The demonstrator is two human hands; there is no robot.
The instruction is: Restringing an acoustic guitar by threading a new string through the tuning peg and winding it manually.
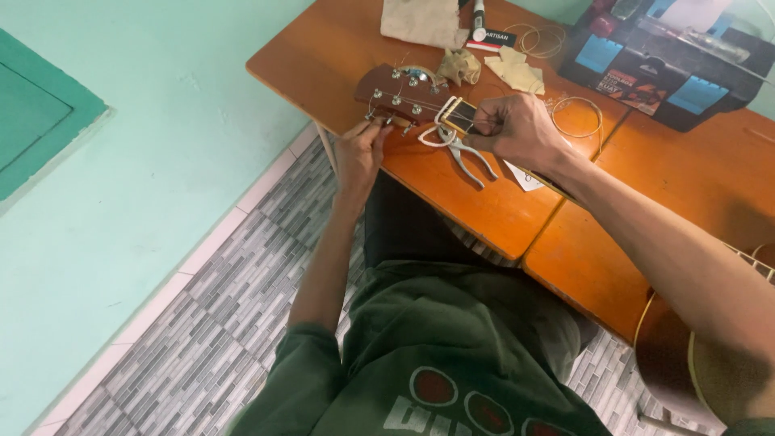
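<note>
Two hands work at one brown wooden guitar head [401,90] on the orange table [452,202]: left hand [361,149] pinches a tuning peg [386,121], right hand [517,129] pinches thin strings [472,125] by one silver pliers [464,149].

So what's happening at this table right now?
A person is working on a guitar headstock that lies on an orange table. The left hand grips a tuning peg at the headstock's near edge. The right hand pinches the strings by the nut. Pliers lie just beside it, with coiled strings and cloths behind.
</note>
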